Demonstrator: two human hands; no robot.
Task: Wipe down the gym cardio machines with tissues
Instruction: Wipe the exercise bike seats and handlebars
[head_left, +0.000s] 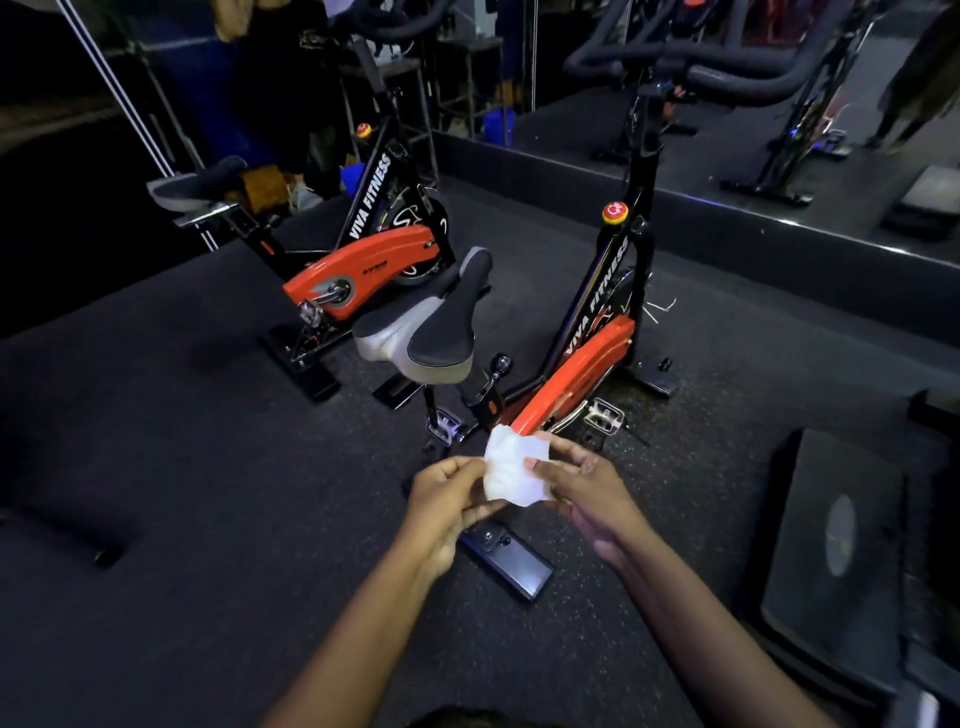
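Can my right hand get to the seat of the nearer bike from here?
Probably yes: the right hand pinches the tissue just short of the seat, with nothing between them.

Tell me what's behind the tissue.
The tissue, pinched by the left hand and right hand, covers the lower end of the near bike's orange guard; the guard's upper part shows.

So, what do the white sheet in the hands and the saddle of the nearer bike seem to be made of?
The white sheet, pinched by the left hand and right hand, looks like thin tissue paper: matt, creased, soft-edged. The saddle looks like padded vinyl or synthetic leather, black with grey sides, faintly shiny; which is unclear.
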